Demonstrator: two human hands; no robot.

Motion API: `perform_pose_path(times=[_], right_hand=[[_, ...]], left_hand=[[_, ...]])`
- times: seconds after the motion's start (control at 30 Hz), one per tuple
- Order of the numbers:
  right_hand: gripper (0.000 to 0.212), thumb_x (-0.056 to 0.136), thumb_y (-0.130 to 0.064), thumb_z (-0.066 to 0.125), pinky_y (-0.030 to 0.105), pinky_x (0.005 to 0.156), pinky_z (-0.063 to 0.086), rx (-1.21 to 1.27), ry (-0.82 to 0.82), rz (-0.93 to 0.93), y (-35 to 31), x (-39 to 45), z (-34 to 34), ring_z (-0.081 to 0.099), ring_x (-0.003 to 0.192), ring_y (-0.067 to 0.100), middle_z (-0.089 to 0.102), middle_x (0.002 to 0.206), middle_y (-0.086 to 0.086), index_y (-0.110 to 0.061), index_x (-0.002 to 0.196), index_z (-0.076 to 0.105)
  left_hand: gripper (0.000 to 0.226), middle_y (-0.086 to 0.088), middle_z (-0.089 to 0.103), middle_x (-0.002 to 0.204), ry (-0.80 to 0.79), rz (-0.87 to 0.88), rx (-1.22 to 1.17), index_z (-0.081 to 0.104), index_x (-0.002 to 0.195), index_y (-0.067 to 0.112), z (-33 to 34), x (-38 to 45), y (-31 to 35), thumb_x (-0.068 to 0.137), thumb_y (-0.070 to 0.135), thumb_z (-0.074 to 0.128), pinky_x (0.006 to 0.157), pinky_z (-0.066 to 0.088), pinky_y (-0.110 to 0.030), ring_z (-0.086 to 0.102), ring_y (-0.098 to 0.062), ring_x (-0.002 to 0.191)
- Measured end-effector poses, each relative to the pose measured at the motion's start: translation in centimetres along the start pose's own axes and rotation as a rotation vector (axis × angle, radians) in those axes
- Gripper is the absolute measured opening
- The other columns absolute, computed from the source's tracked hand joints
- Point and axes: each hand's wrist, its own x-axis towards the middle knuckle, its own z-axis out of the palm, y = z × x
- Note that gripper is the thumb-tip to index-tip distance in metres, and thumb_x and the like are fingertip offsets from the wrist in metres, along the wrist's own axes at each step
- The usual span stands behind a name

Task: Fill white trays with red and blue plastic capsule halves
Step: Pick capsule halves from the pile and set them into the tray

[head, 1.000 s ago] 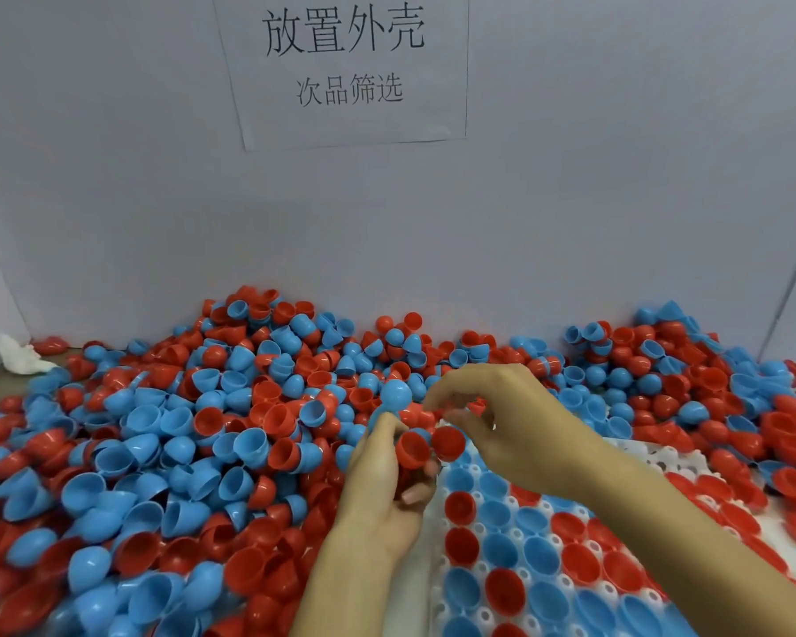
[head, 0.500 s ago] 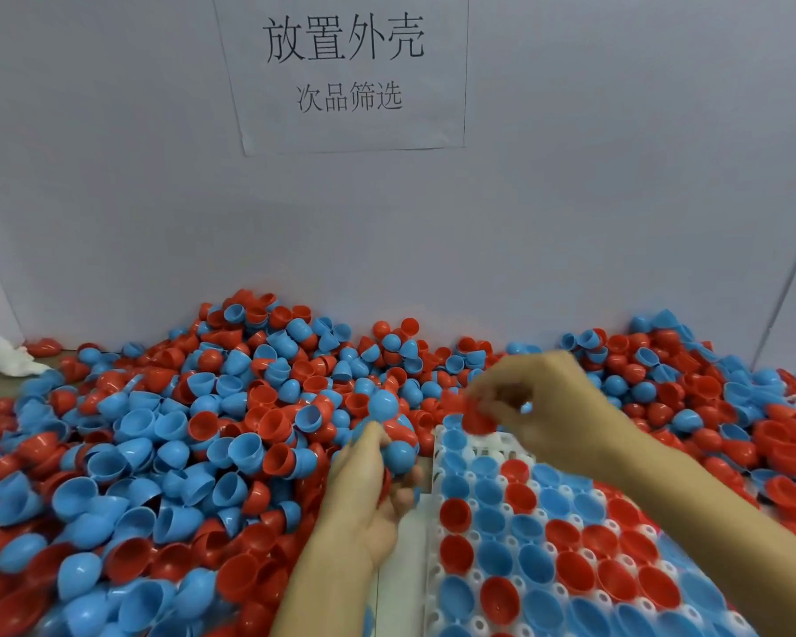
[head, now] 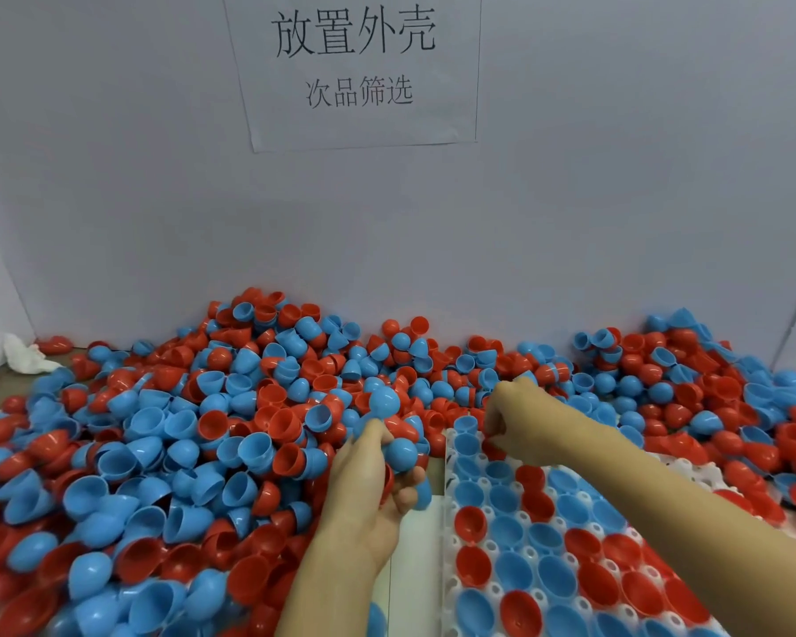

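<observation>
Smooth, glossy plastic capsule halves (head: 212,434), red and blue, each a small rounded cup, lie heaped across the bench (head: 1,383) from the left edge to the far right, banked against a plain grey-white wall (head: 616,200). Some lie mouth up, some dome up, some nested.

At the near right sits the white tray (head: 451,540), a moulded grid of round sockets with small raised pegs between them. Most sockets in view hold a red or blue half, mouth up. Its left edge is straight and borders a bare white strip of bench; its far and right edges are crowded by loose halves.

The left hand (head: 373,489) is curled round a clutch of halves, a blue half (head: 400,452) dome up at its fingertips and red showing beneath. The right hand (head: 511,420) hangs over the tray's far-left corner, fingers bunched and pointing down; whether it pinches a half I cannot tell.

A paper sign (head: 359,71) with printed characters is stuck to the wall. A crumpled white cloth (head: 21,358) lies at the far left.
</observation>
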Motion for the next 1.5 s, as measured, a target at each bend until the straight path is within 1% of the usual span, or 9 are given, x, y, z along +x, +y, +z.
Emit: perform_pose_path(times=[0.2, 0.3, 0.37, 0.47, 0.6, 0.97, 1.07, 1.13, 1.5], right_hand=[[0.020, 0.088, 0.001, 0.058, 0.027, 0.062, 0.058, -0.051, -0.047, -0.014, -0.2, -0.6, -0.9, 0.062, 0.065, 0.021, 0.066, 0.073, 0.007, -0.004, 0.073, 0.072], [0.038, 0.088, 0.000, 0.051, 0.029, 0.052, 0.038, 0.047, 0.168, -0.079, -1.1, -1.3, -2.2, 0.035, 0.051, 0.017, 0.043, 0.053, 0.002, -0.014, 0.052, 0.046], [0.040, 0.095, -0.008, 0.052, 0.026, 0.051, 0.044, 0.304, 0.270, -0.166, -2.4, -2.0, -3.3, 0.046, 0.049, 0.013, 0.056, 0.053, -0.003, -0.026, 0.060, 0.056], [0.023, 0.099, -0.014, 0.056, 0.019, 0.062, 0.056, 0.685, 0.080, -0.201, -4.1, -2.9, -4.2, 0.071, 0.068, 0.009, 0.075, 0.076, 0.000, -0.021, 0.088, 0.075], [0.011, 0.094, -0.011, 0.065, 0.016, 0.064, 0.053, 0.907, -0.069, -0.216, -4.1, -3.7, -4.2, 0.071, 0.071, 0.012, 0.077, 0.081, 0.006, -0.016, 0.099, 0.074], [0.015, 0.092, -0.020, 0.065, 0.016, 0.056, 0.046, 0.702, -0.123, -0.324, -4.4, -5.3, -4.6, 0.055, 0.053, 0.007, 0.067, 0.064, 0.001, -0.026, 0.084, 0.076], [0.027, 0.090, -0.016, 0.069, 0.014, 0.055, 0.048, 0.878, 0.038, -0.191, -3.2, -5.4, -5.2, 0.061, 0.054, 0.005, 0.069, 0.063, -0.003, -0.033, 0.069, 0.074], [0.012, 0.087, -0.018, 0.073, 0.018, 0.060, 0.054, 0.914, 0.103, -0.025, -1.3, -5.3, -5.6, 0.070, 0.063, 0.008, 0.076, 0.074, -0.001, -0.030, 0.087, 0.074], [0.029, 0.084, 0.001, 0.060, 0.016, 0.047, 0.047, 0.603, 0.095, 0.331, 3.8, -4.6, -2.7, 0.069, 0.054, 0.005, 0.072, 0.061, -0.002, -0.025, 0.089, 0.073]], left_hand=[[0.014, -0.005, 0.056, 0.056, -0.073, 0.098, 0.083, 0.052, 0.086, 0.010, 0.1, 0.2, -0.2, 0.097, 0.006, 0.046, 0.032, 0.028, -0.020, 0.049, -0.014, 0.042], [0.017, -0.003, 0.056, 0.058, -0.065, 0.231, 0.197, 0.059, 0.089, 0.014, 0.3, 0.4, -0.8, 0.101, 0.010, 0.047, 0.034, 0.029, -0.020, 0.048, -0.014, 0.041], [0.023, -0.001, 0.058, 0.063, -0.088, 0.323, 0.287, 0.066, 0.089, 0.027, 0.3, 0.5, -1.2, 0.100, 0.014, 0.050, 0.039, 0.038, -0.022, 0.050, -0.013, 0.045], [0.029, 0.005, 0.057, 0.063, -0.149, 0.475, 0.403, 0.065, 0.084, 0.034, 0.3, 0.6, -1.5, 0.098, 0.012, 0.054, 0.048, 0.045, -0.026, 0.050, -0.009, 0.052], [0.016, 0.009, 0.060, 0.064, -0.227, 0.579, 0.419, 0.065, 0.083, 0.031, 0.5, 0.5, -1.3, 0.097, 0.025, 0.063, 0.047, 0.043, -0.017, 0.052, -0.002, 0.052], [0.018, -0.002, 0.057, 0.066, -0.336, 0.585, 0.600, 0.064, 0.105, 0.014, 0.5, 0.5, -2.0, 0.097, 0.003, 0.053, 0.046, 0.038, -0.021, 0.044, -0.012, 0.053], [0.016, 0.007, 0.055, 0.055, -0.240, 0.586, 0.581, 0.061, 0.094, 0.015, 0.3, 0.6, -1.9, 0.097, 0.001, 0.052, 0.043, 0.039, -0.018, 0.048, -0.006, 0.046], [0.015, 0.009, 0.050, 0.050, -0.164, 0.573, 0.571, 0.056, 0.087, 0.011, 0.0, 0.9, -1.8, 0.096, -0.001, 0.052, 0.042, 0.039, -0.020, 0.046, -0.008, 0.044], [0.013, 0.004, 0.048, 0.052, -0.113, 0.486, 0.558, 0.056, 0.087, 0.011, 0.2, 1.3, -1.9, 0.097, 0.005, 0.052, 0.040, 0.037, -0.020, 0.045, -0.014, 0.045]])
